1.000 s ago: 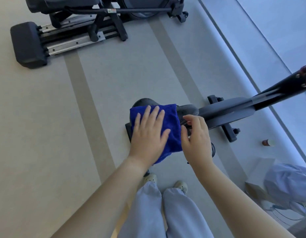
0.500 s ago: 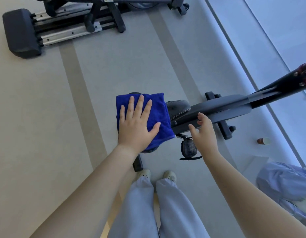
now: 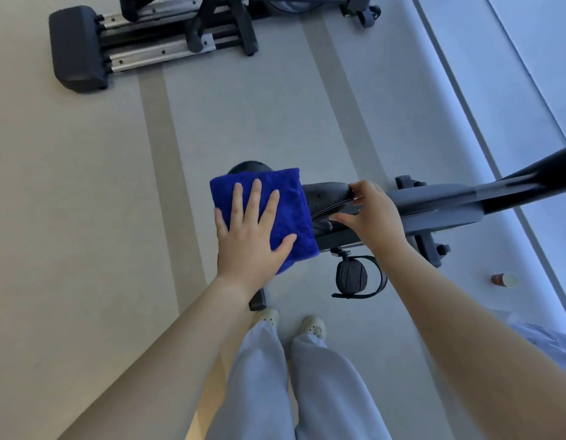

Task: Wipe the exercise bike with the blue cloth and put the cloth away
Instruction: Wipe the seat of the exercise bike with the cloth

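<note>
A folded blue cloth [image 3: 284,201] lies on the rear part of the exercise bike's black saddle [image 3: 326,195]. My left hand [image 3: 250,236] presses flat on the cloth with straight, spread fingers. My right hand [image 3: 373,214] grips the saddle's narrow front end, fingers over the top and thumb underneath. The bike's grey frame [image 3: 434,201] runs off to the right into a black post. A black pedal [image 3: 351,276] with a strap hangs below the saddle.
Another black machine with metal rails [image 3: 142,46] stands on the floor at the top left. A small brown cup [image 3: 503,280] lies on the floor at the right, near the window ledge. A light blue garment [image 3: 548,341] shows at the right edge. My feet [image 3: 291,322] stand just below the saddle.
My right hand moved from hovering open beside the bike to gripping the saddle's front. My left hand keeps pressing the cloth, which sits further toward the saddle's rear than a second ago.
</note>
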A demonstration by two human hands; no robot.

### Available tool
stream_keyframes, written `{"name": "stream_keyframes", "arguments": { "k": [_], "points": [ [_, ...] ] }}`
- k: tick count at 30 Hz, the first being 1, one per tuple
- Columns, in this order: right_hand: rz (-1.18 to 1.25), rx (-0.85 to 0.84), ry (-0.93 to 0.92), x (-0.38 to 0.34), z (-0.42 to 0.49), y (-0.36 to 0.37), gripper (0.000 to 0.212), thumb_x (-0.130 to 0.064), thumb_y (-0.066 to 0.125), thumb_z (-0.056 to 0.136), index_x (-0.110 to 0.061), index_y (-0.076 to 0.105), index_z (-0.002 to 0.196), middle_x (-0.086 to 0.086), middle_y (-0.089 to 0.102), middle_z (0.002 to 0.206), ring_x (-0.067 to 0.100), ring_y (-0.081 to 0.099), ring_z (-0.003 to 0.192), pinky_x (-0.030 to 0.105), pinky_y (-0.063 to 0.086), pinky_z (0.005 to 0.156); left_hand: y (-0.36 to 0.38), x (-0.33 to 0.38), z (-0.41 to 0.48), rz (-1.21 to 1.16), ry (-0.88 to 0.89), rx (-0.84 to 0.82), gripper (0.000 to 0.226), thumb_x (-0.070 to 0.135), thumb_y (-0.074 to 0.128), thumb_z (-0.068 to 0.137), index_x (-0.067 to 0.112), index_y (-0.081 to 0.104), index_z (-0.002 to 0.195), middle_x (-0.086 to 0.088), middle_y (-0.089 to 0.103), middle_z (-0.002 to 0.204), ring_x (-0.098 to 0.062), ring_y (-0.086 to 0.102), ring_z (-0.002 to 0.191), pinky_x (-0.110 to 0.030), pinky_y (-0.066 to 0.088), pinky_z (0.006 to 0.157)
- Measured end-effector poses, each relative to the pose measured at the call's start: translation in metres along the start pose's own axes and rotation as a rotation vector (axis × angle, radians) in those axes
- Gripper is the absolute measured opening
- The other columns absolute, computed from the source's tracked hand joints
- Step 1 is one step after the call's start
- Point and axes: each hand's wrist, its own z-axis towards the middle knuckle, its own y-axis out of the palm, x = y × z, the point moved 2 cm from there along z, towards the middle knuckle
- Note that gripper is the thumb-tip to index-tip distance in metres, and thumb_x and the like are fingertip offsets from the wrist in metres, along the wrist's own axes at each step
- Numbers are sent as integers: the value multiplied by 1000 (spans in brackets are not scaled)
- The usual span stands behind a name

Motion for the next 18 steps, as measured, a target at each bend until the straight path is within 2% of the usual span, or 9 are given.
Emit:
{"name": "stream_keyframes", "arguments": {
  "k": [3, 6, 11, 14, 18],
  "points": [
    [-56, -39, -28, 0, 6, -3, 53, -38, 83, 65, -15, 52, 102, -4, 57, 98, 19, 59, 91, 38, 50, 78, 4, 4, -13, 7, -22, -13, 78, 65, 36, 83, 23, 26, 148, -9, 16, 159, -37, 9, 146, -65, 28, 105],
    [-68, -89, -39, 1, 12, -4, 55, -36, 85, 64, -16, 49, 101, -2, 60, 100, 20, 59, 93, 37, 50, 79, 1, 3, -4, 13, -27, -22, 83, 66, 39, 78, 23, 26, 148, -10, 17, 158, -39, 10, 145, -67, 30, 103],
    [-64, -270, -128, 1, 26, -6, 76, -28, 84, 67, -24, 44, 131, -1, 59, 122, 20, 57, 107, 38, 47, 93, -4, 4, 18, 27, -32, -35, 86, 71, 34, 77, 27, 18, 150, -7, 12, 160, -35, 3, 146, -68, 22, 106],
    [-77, -321, -133, -1, 35, -8, 65, -26, 85, 65, -22, 52, 121, -2, 63, 112, 21, 58, 102, 39, 48, 89, -9, 5, 52, -7, -93, -64, 85, 74, 33, 79, 32, 13, 150, -2, 5, 161, -31, -5, 147, -66, 8, 110],
    [-50, -342, -89, -2, 36, -7, 59, -24, 85, 65, -22, 53, 115, -5, 62, 100, 19, 58, 95, 37, 49, 84, -11, 5, 72, -2, -103, -79, 81, 76, 33, 79, 33, 23, 147, -2, 10, 160, -31, -1, 146, -64, 9, 110]
  ]
}}
